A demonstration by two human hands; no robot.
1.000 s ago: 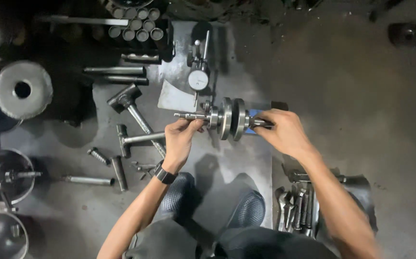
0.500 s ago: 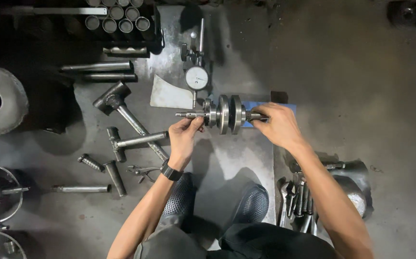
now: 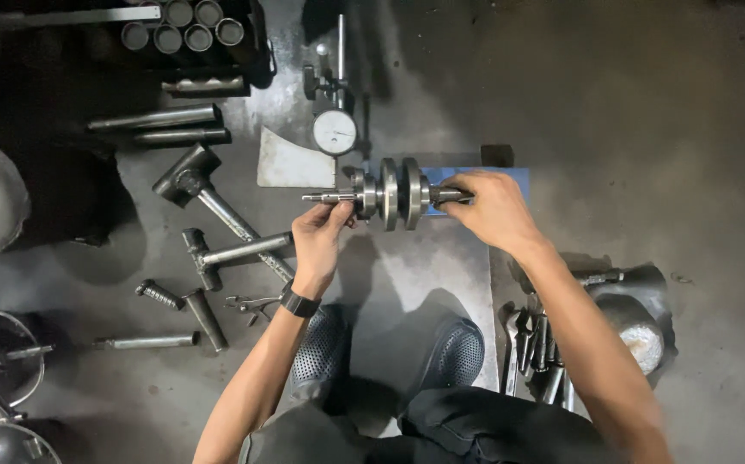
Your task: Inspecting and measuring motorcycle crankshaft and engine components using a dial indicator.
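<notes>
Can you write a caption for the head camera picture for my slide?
Two hands, left hand and right hand, hold a metal crankshaft by its ends below a dial gauge.

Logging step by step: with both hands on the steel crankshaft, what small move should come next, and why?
Probably a slow turn of the steel crankshaft: left hand and right hand grip its two shaft ends, and the round white dial gauge stands just behind it.

No packages, labels, signs or screens visible. Closest thing is a dial gauge [image 3: 335, 131], round with a white face and dark rim, standing on the floor just behind the metal shaft; its markings are too small to make out, possibly just a scale.
</notes>
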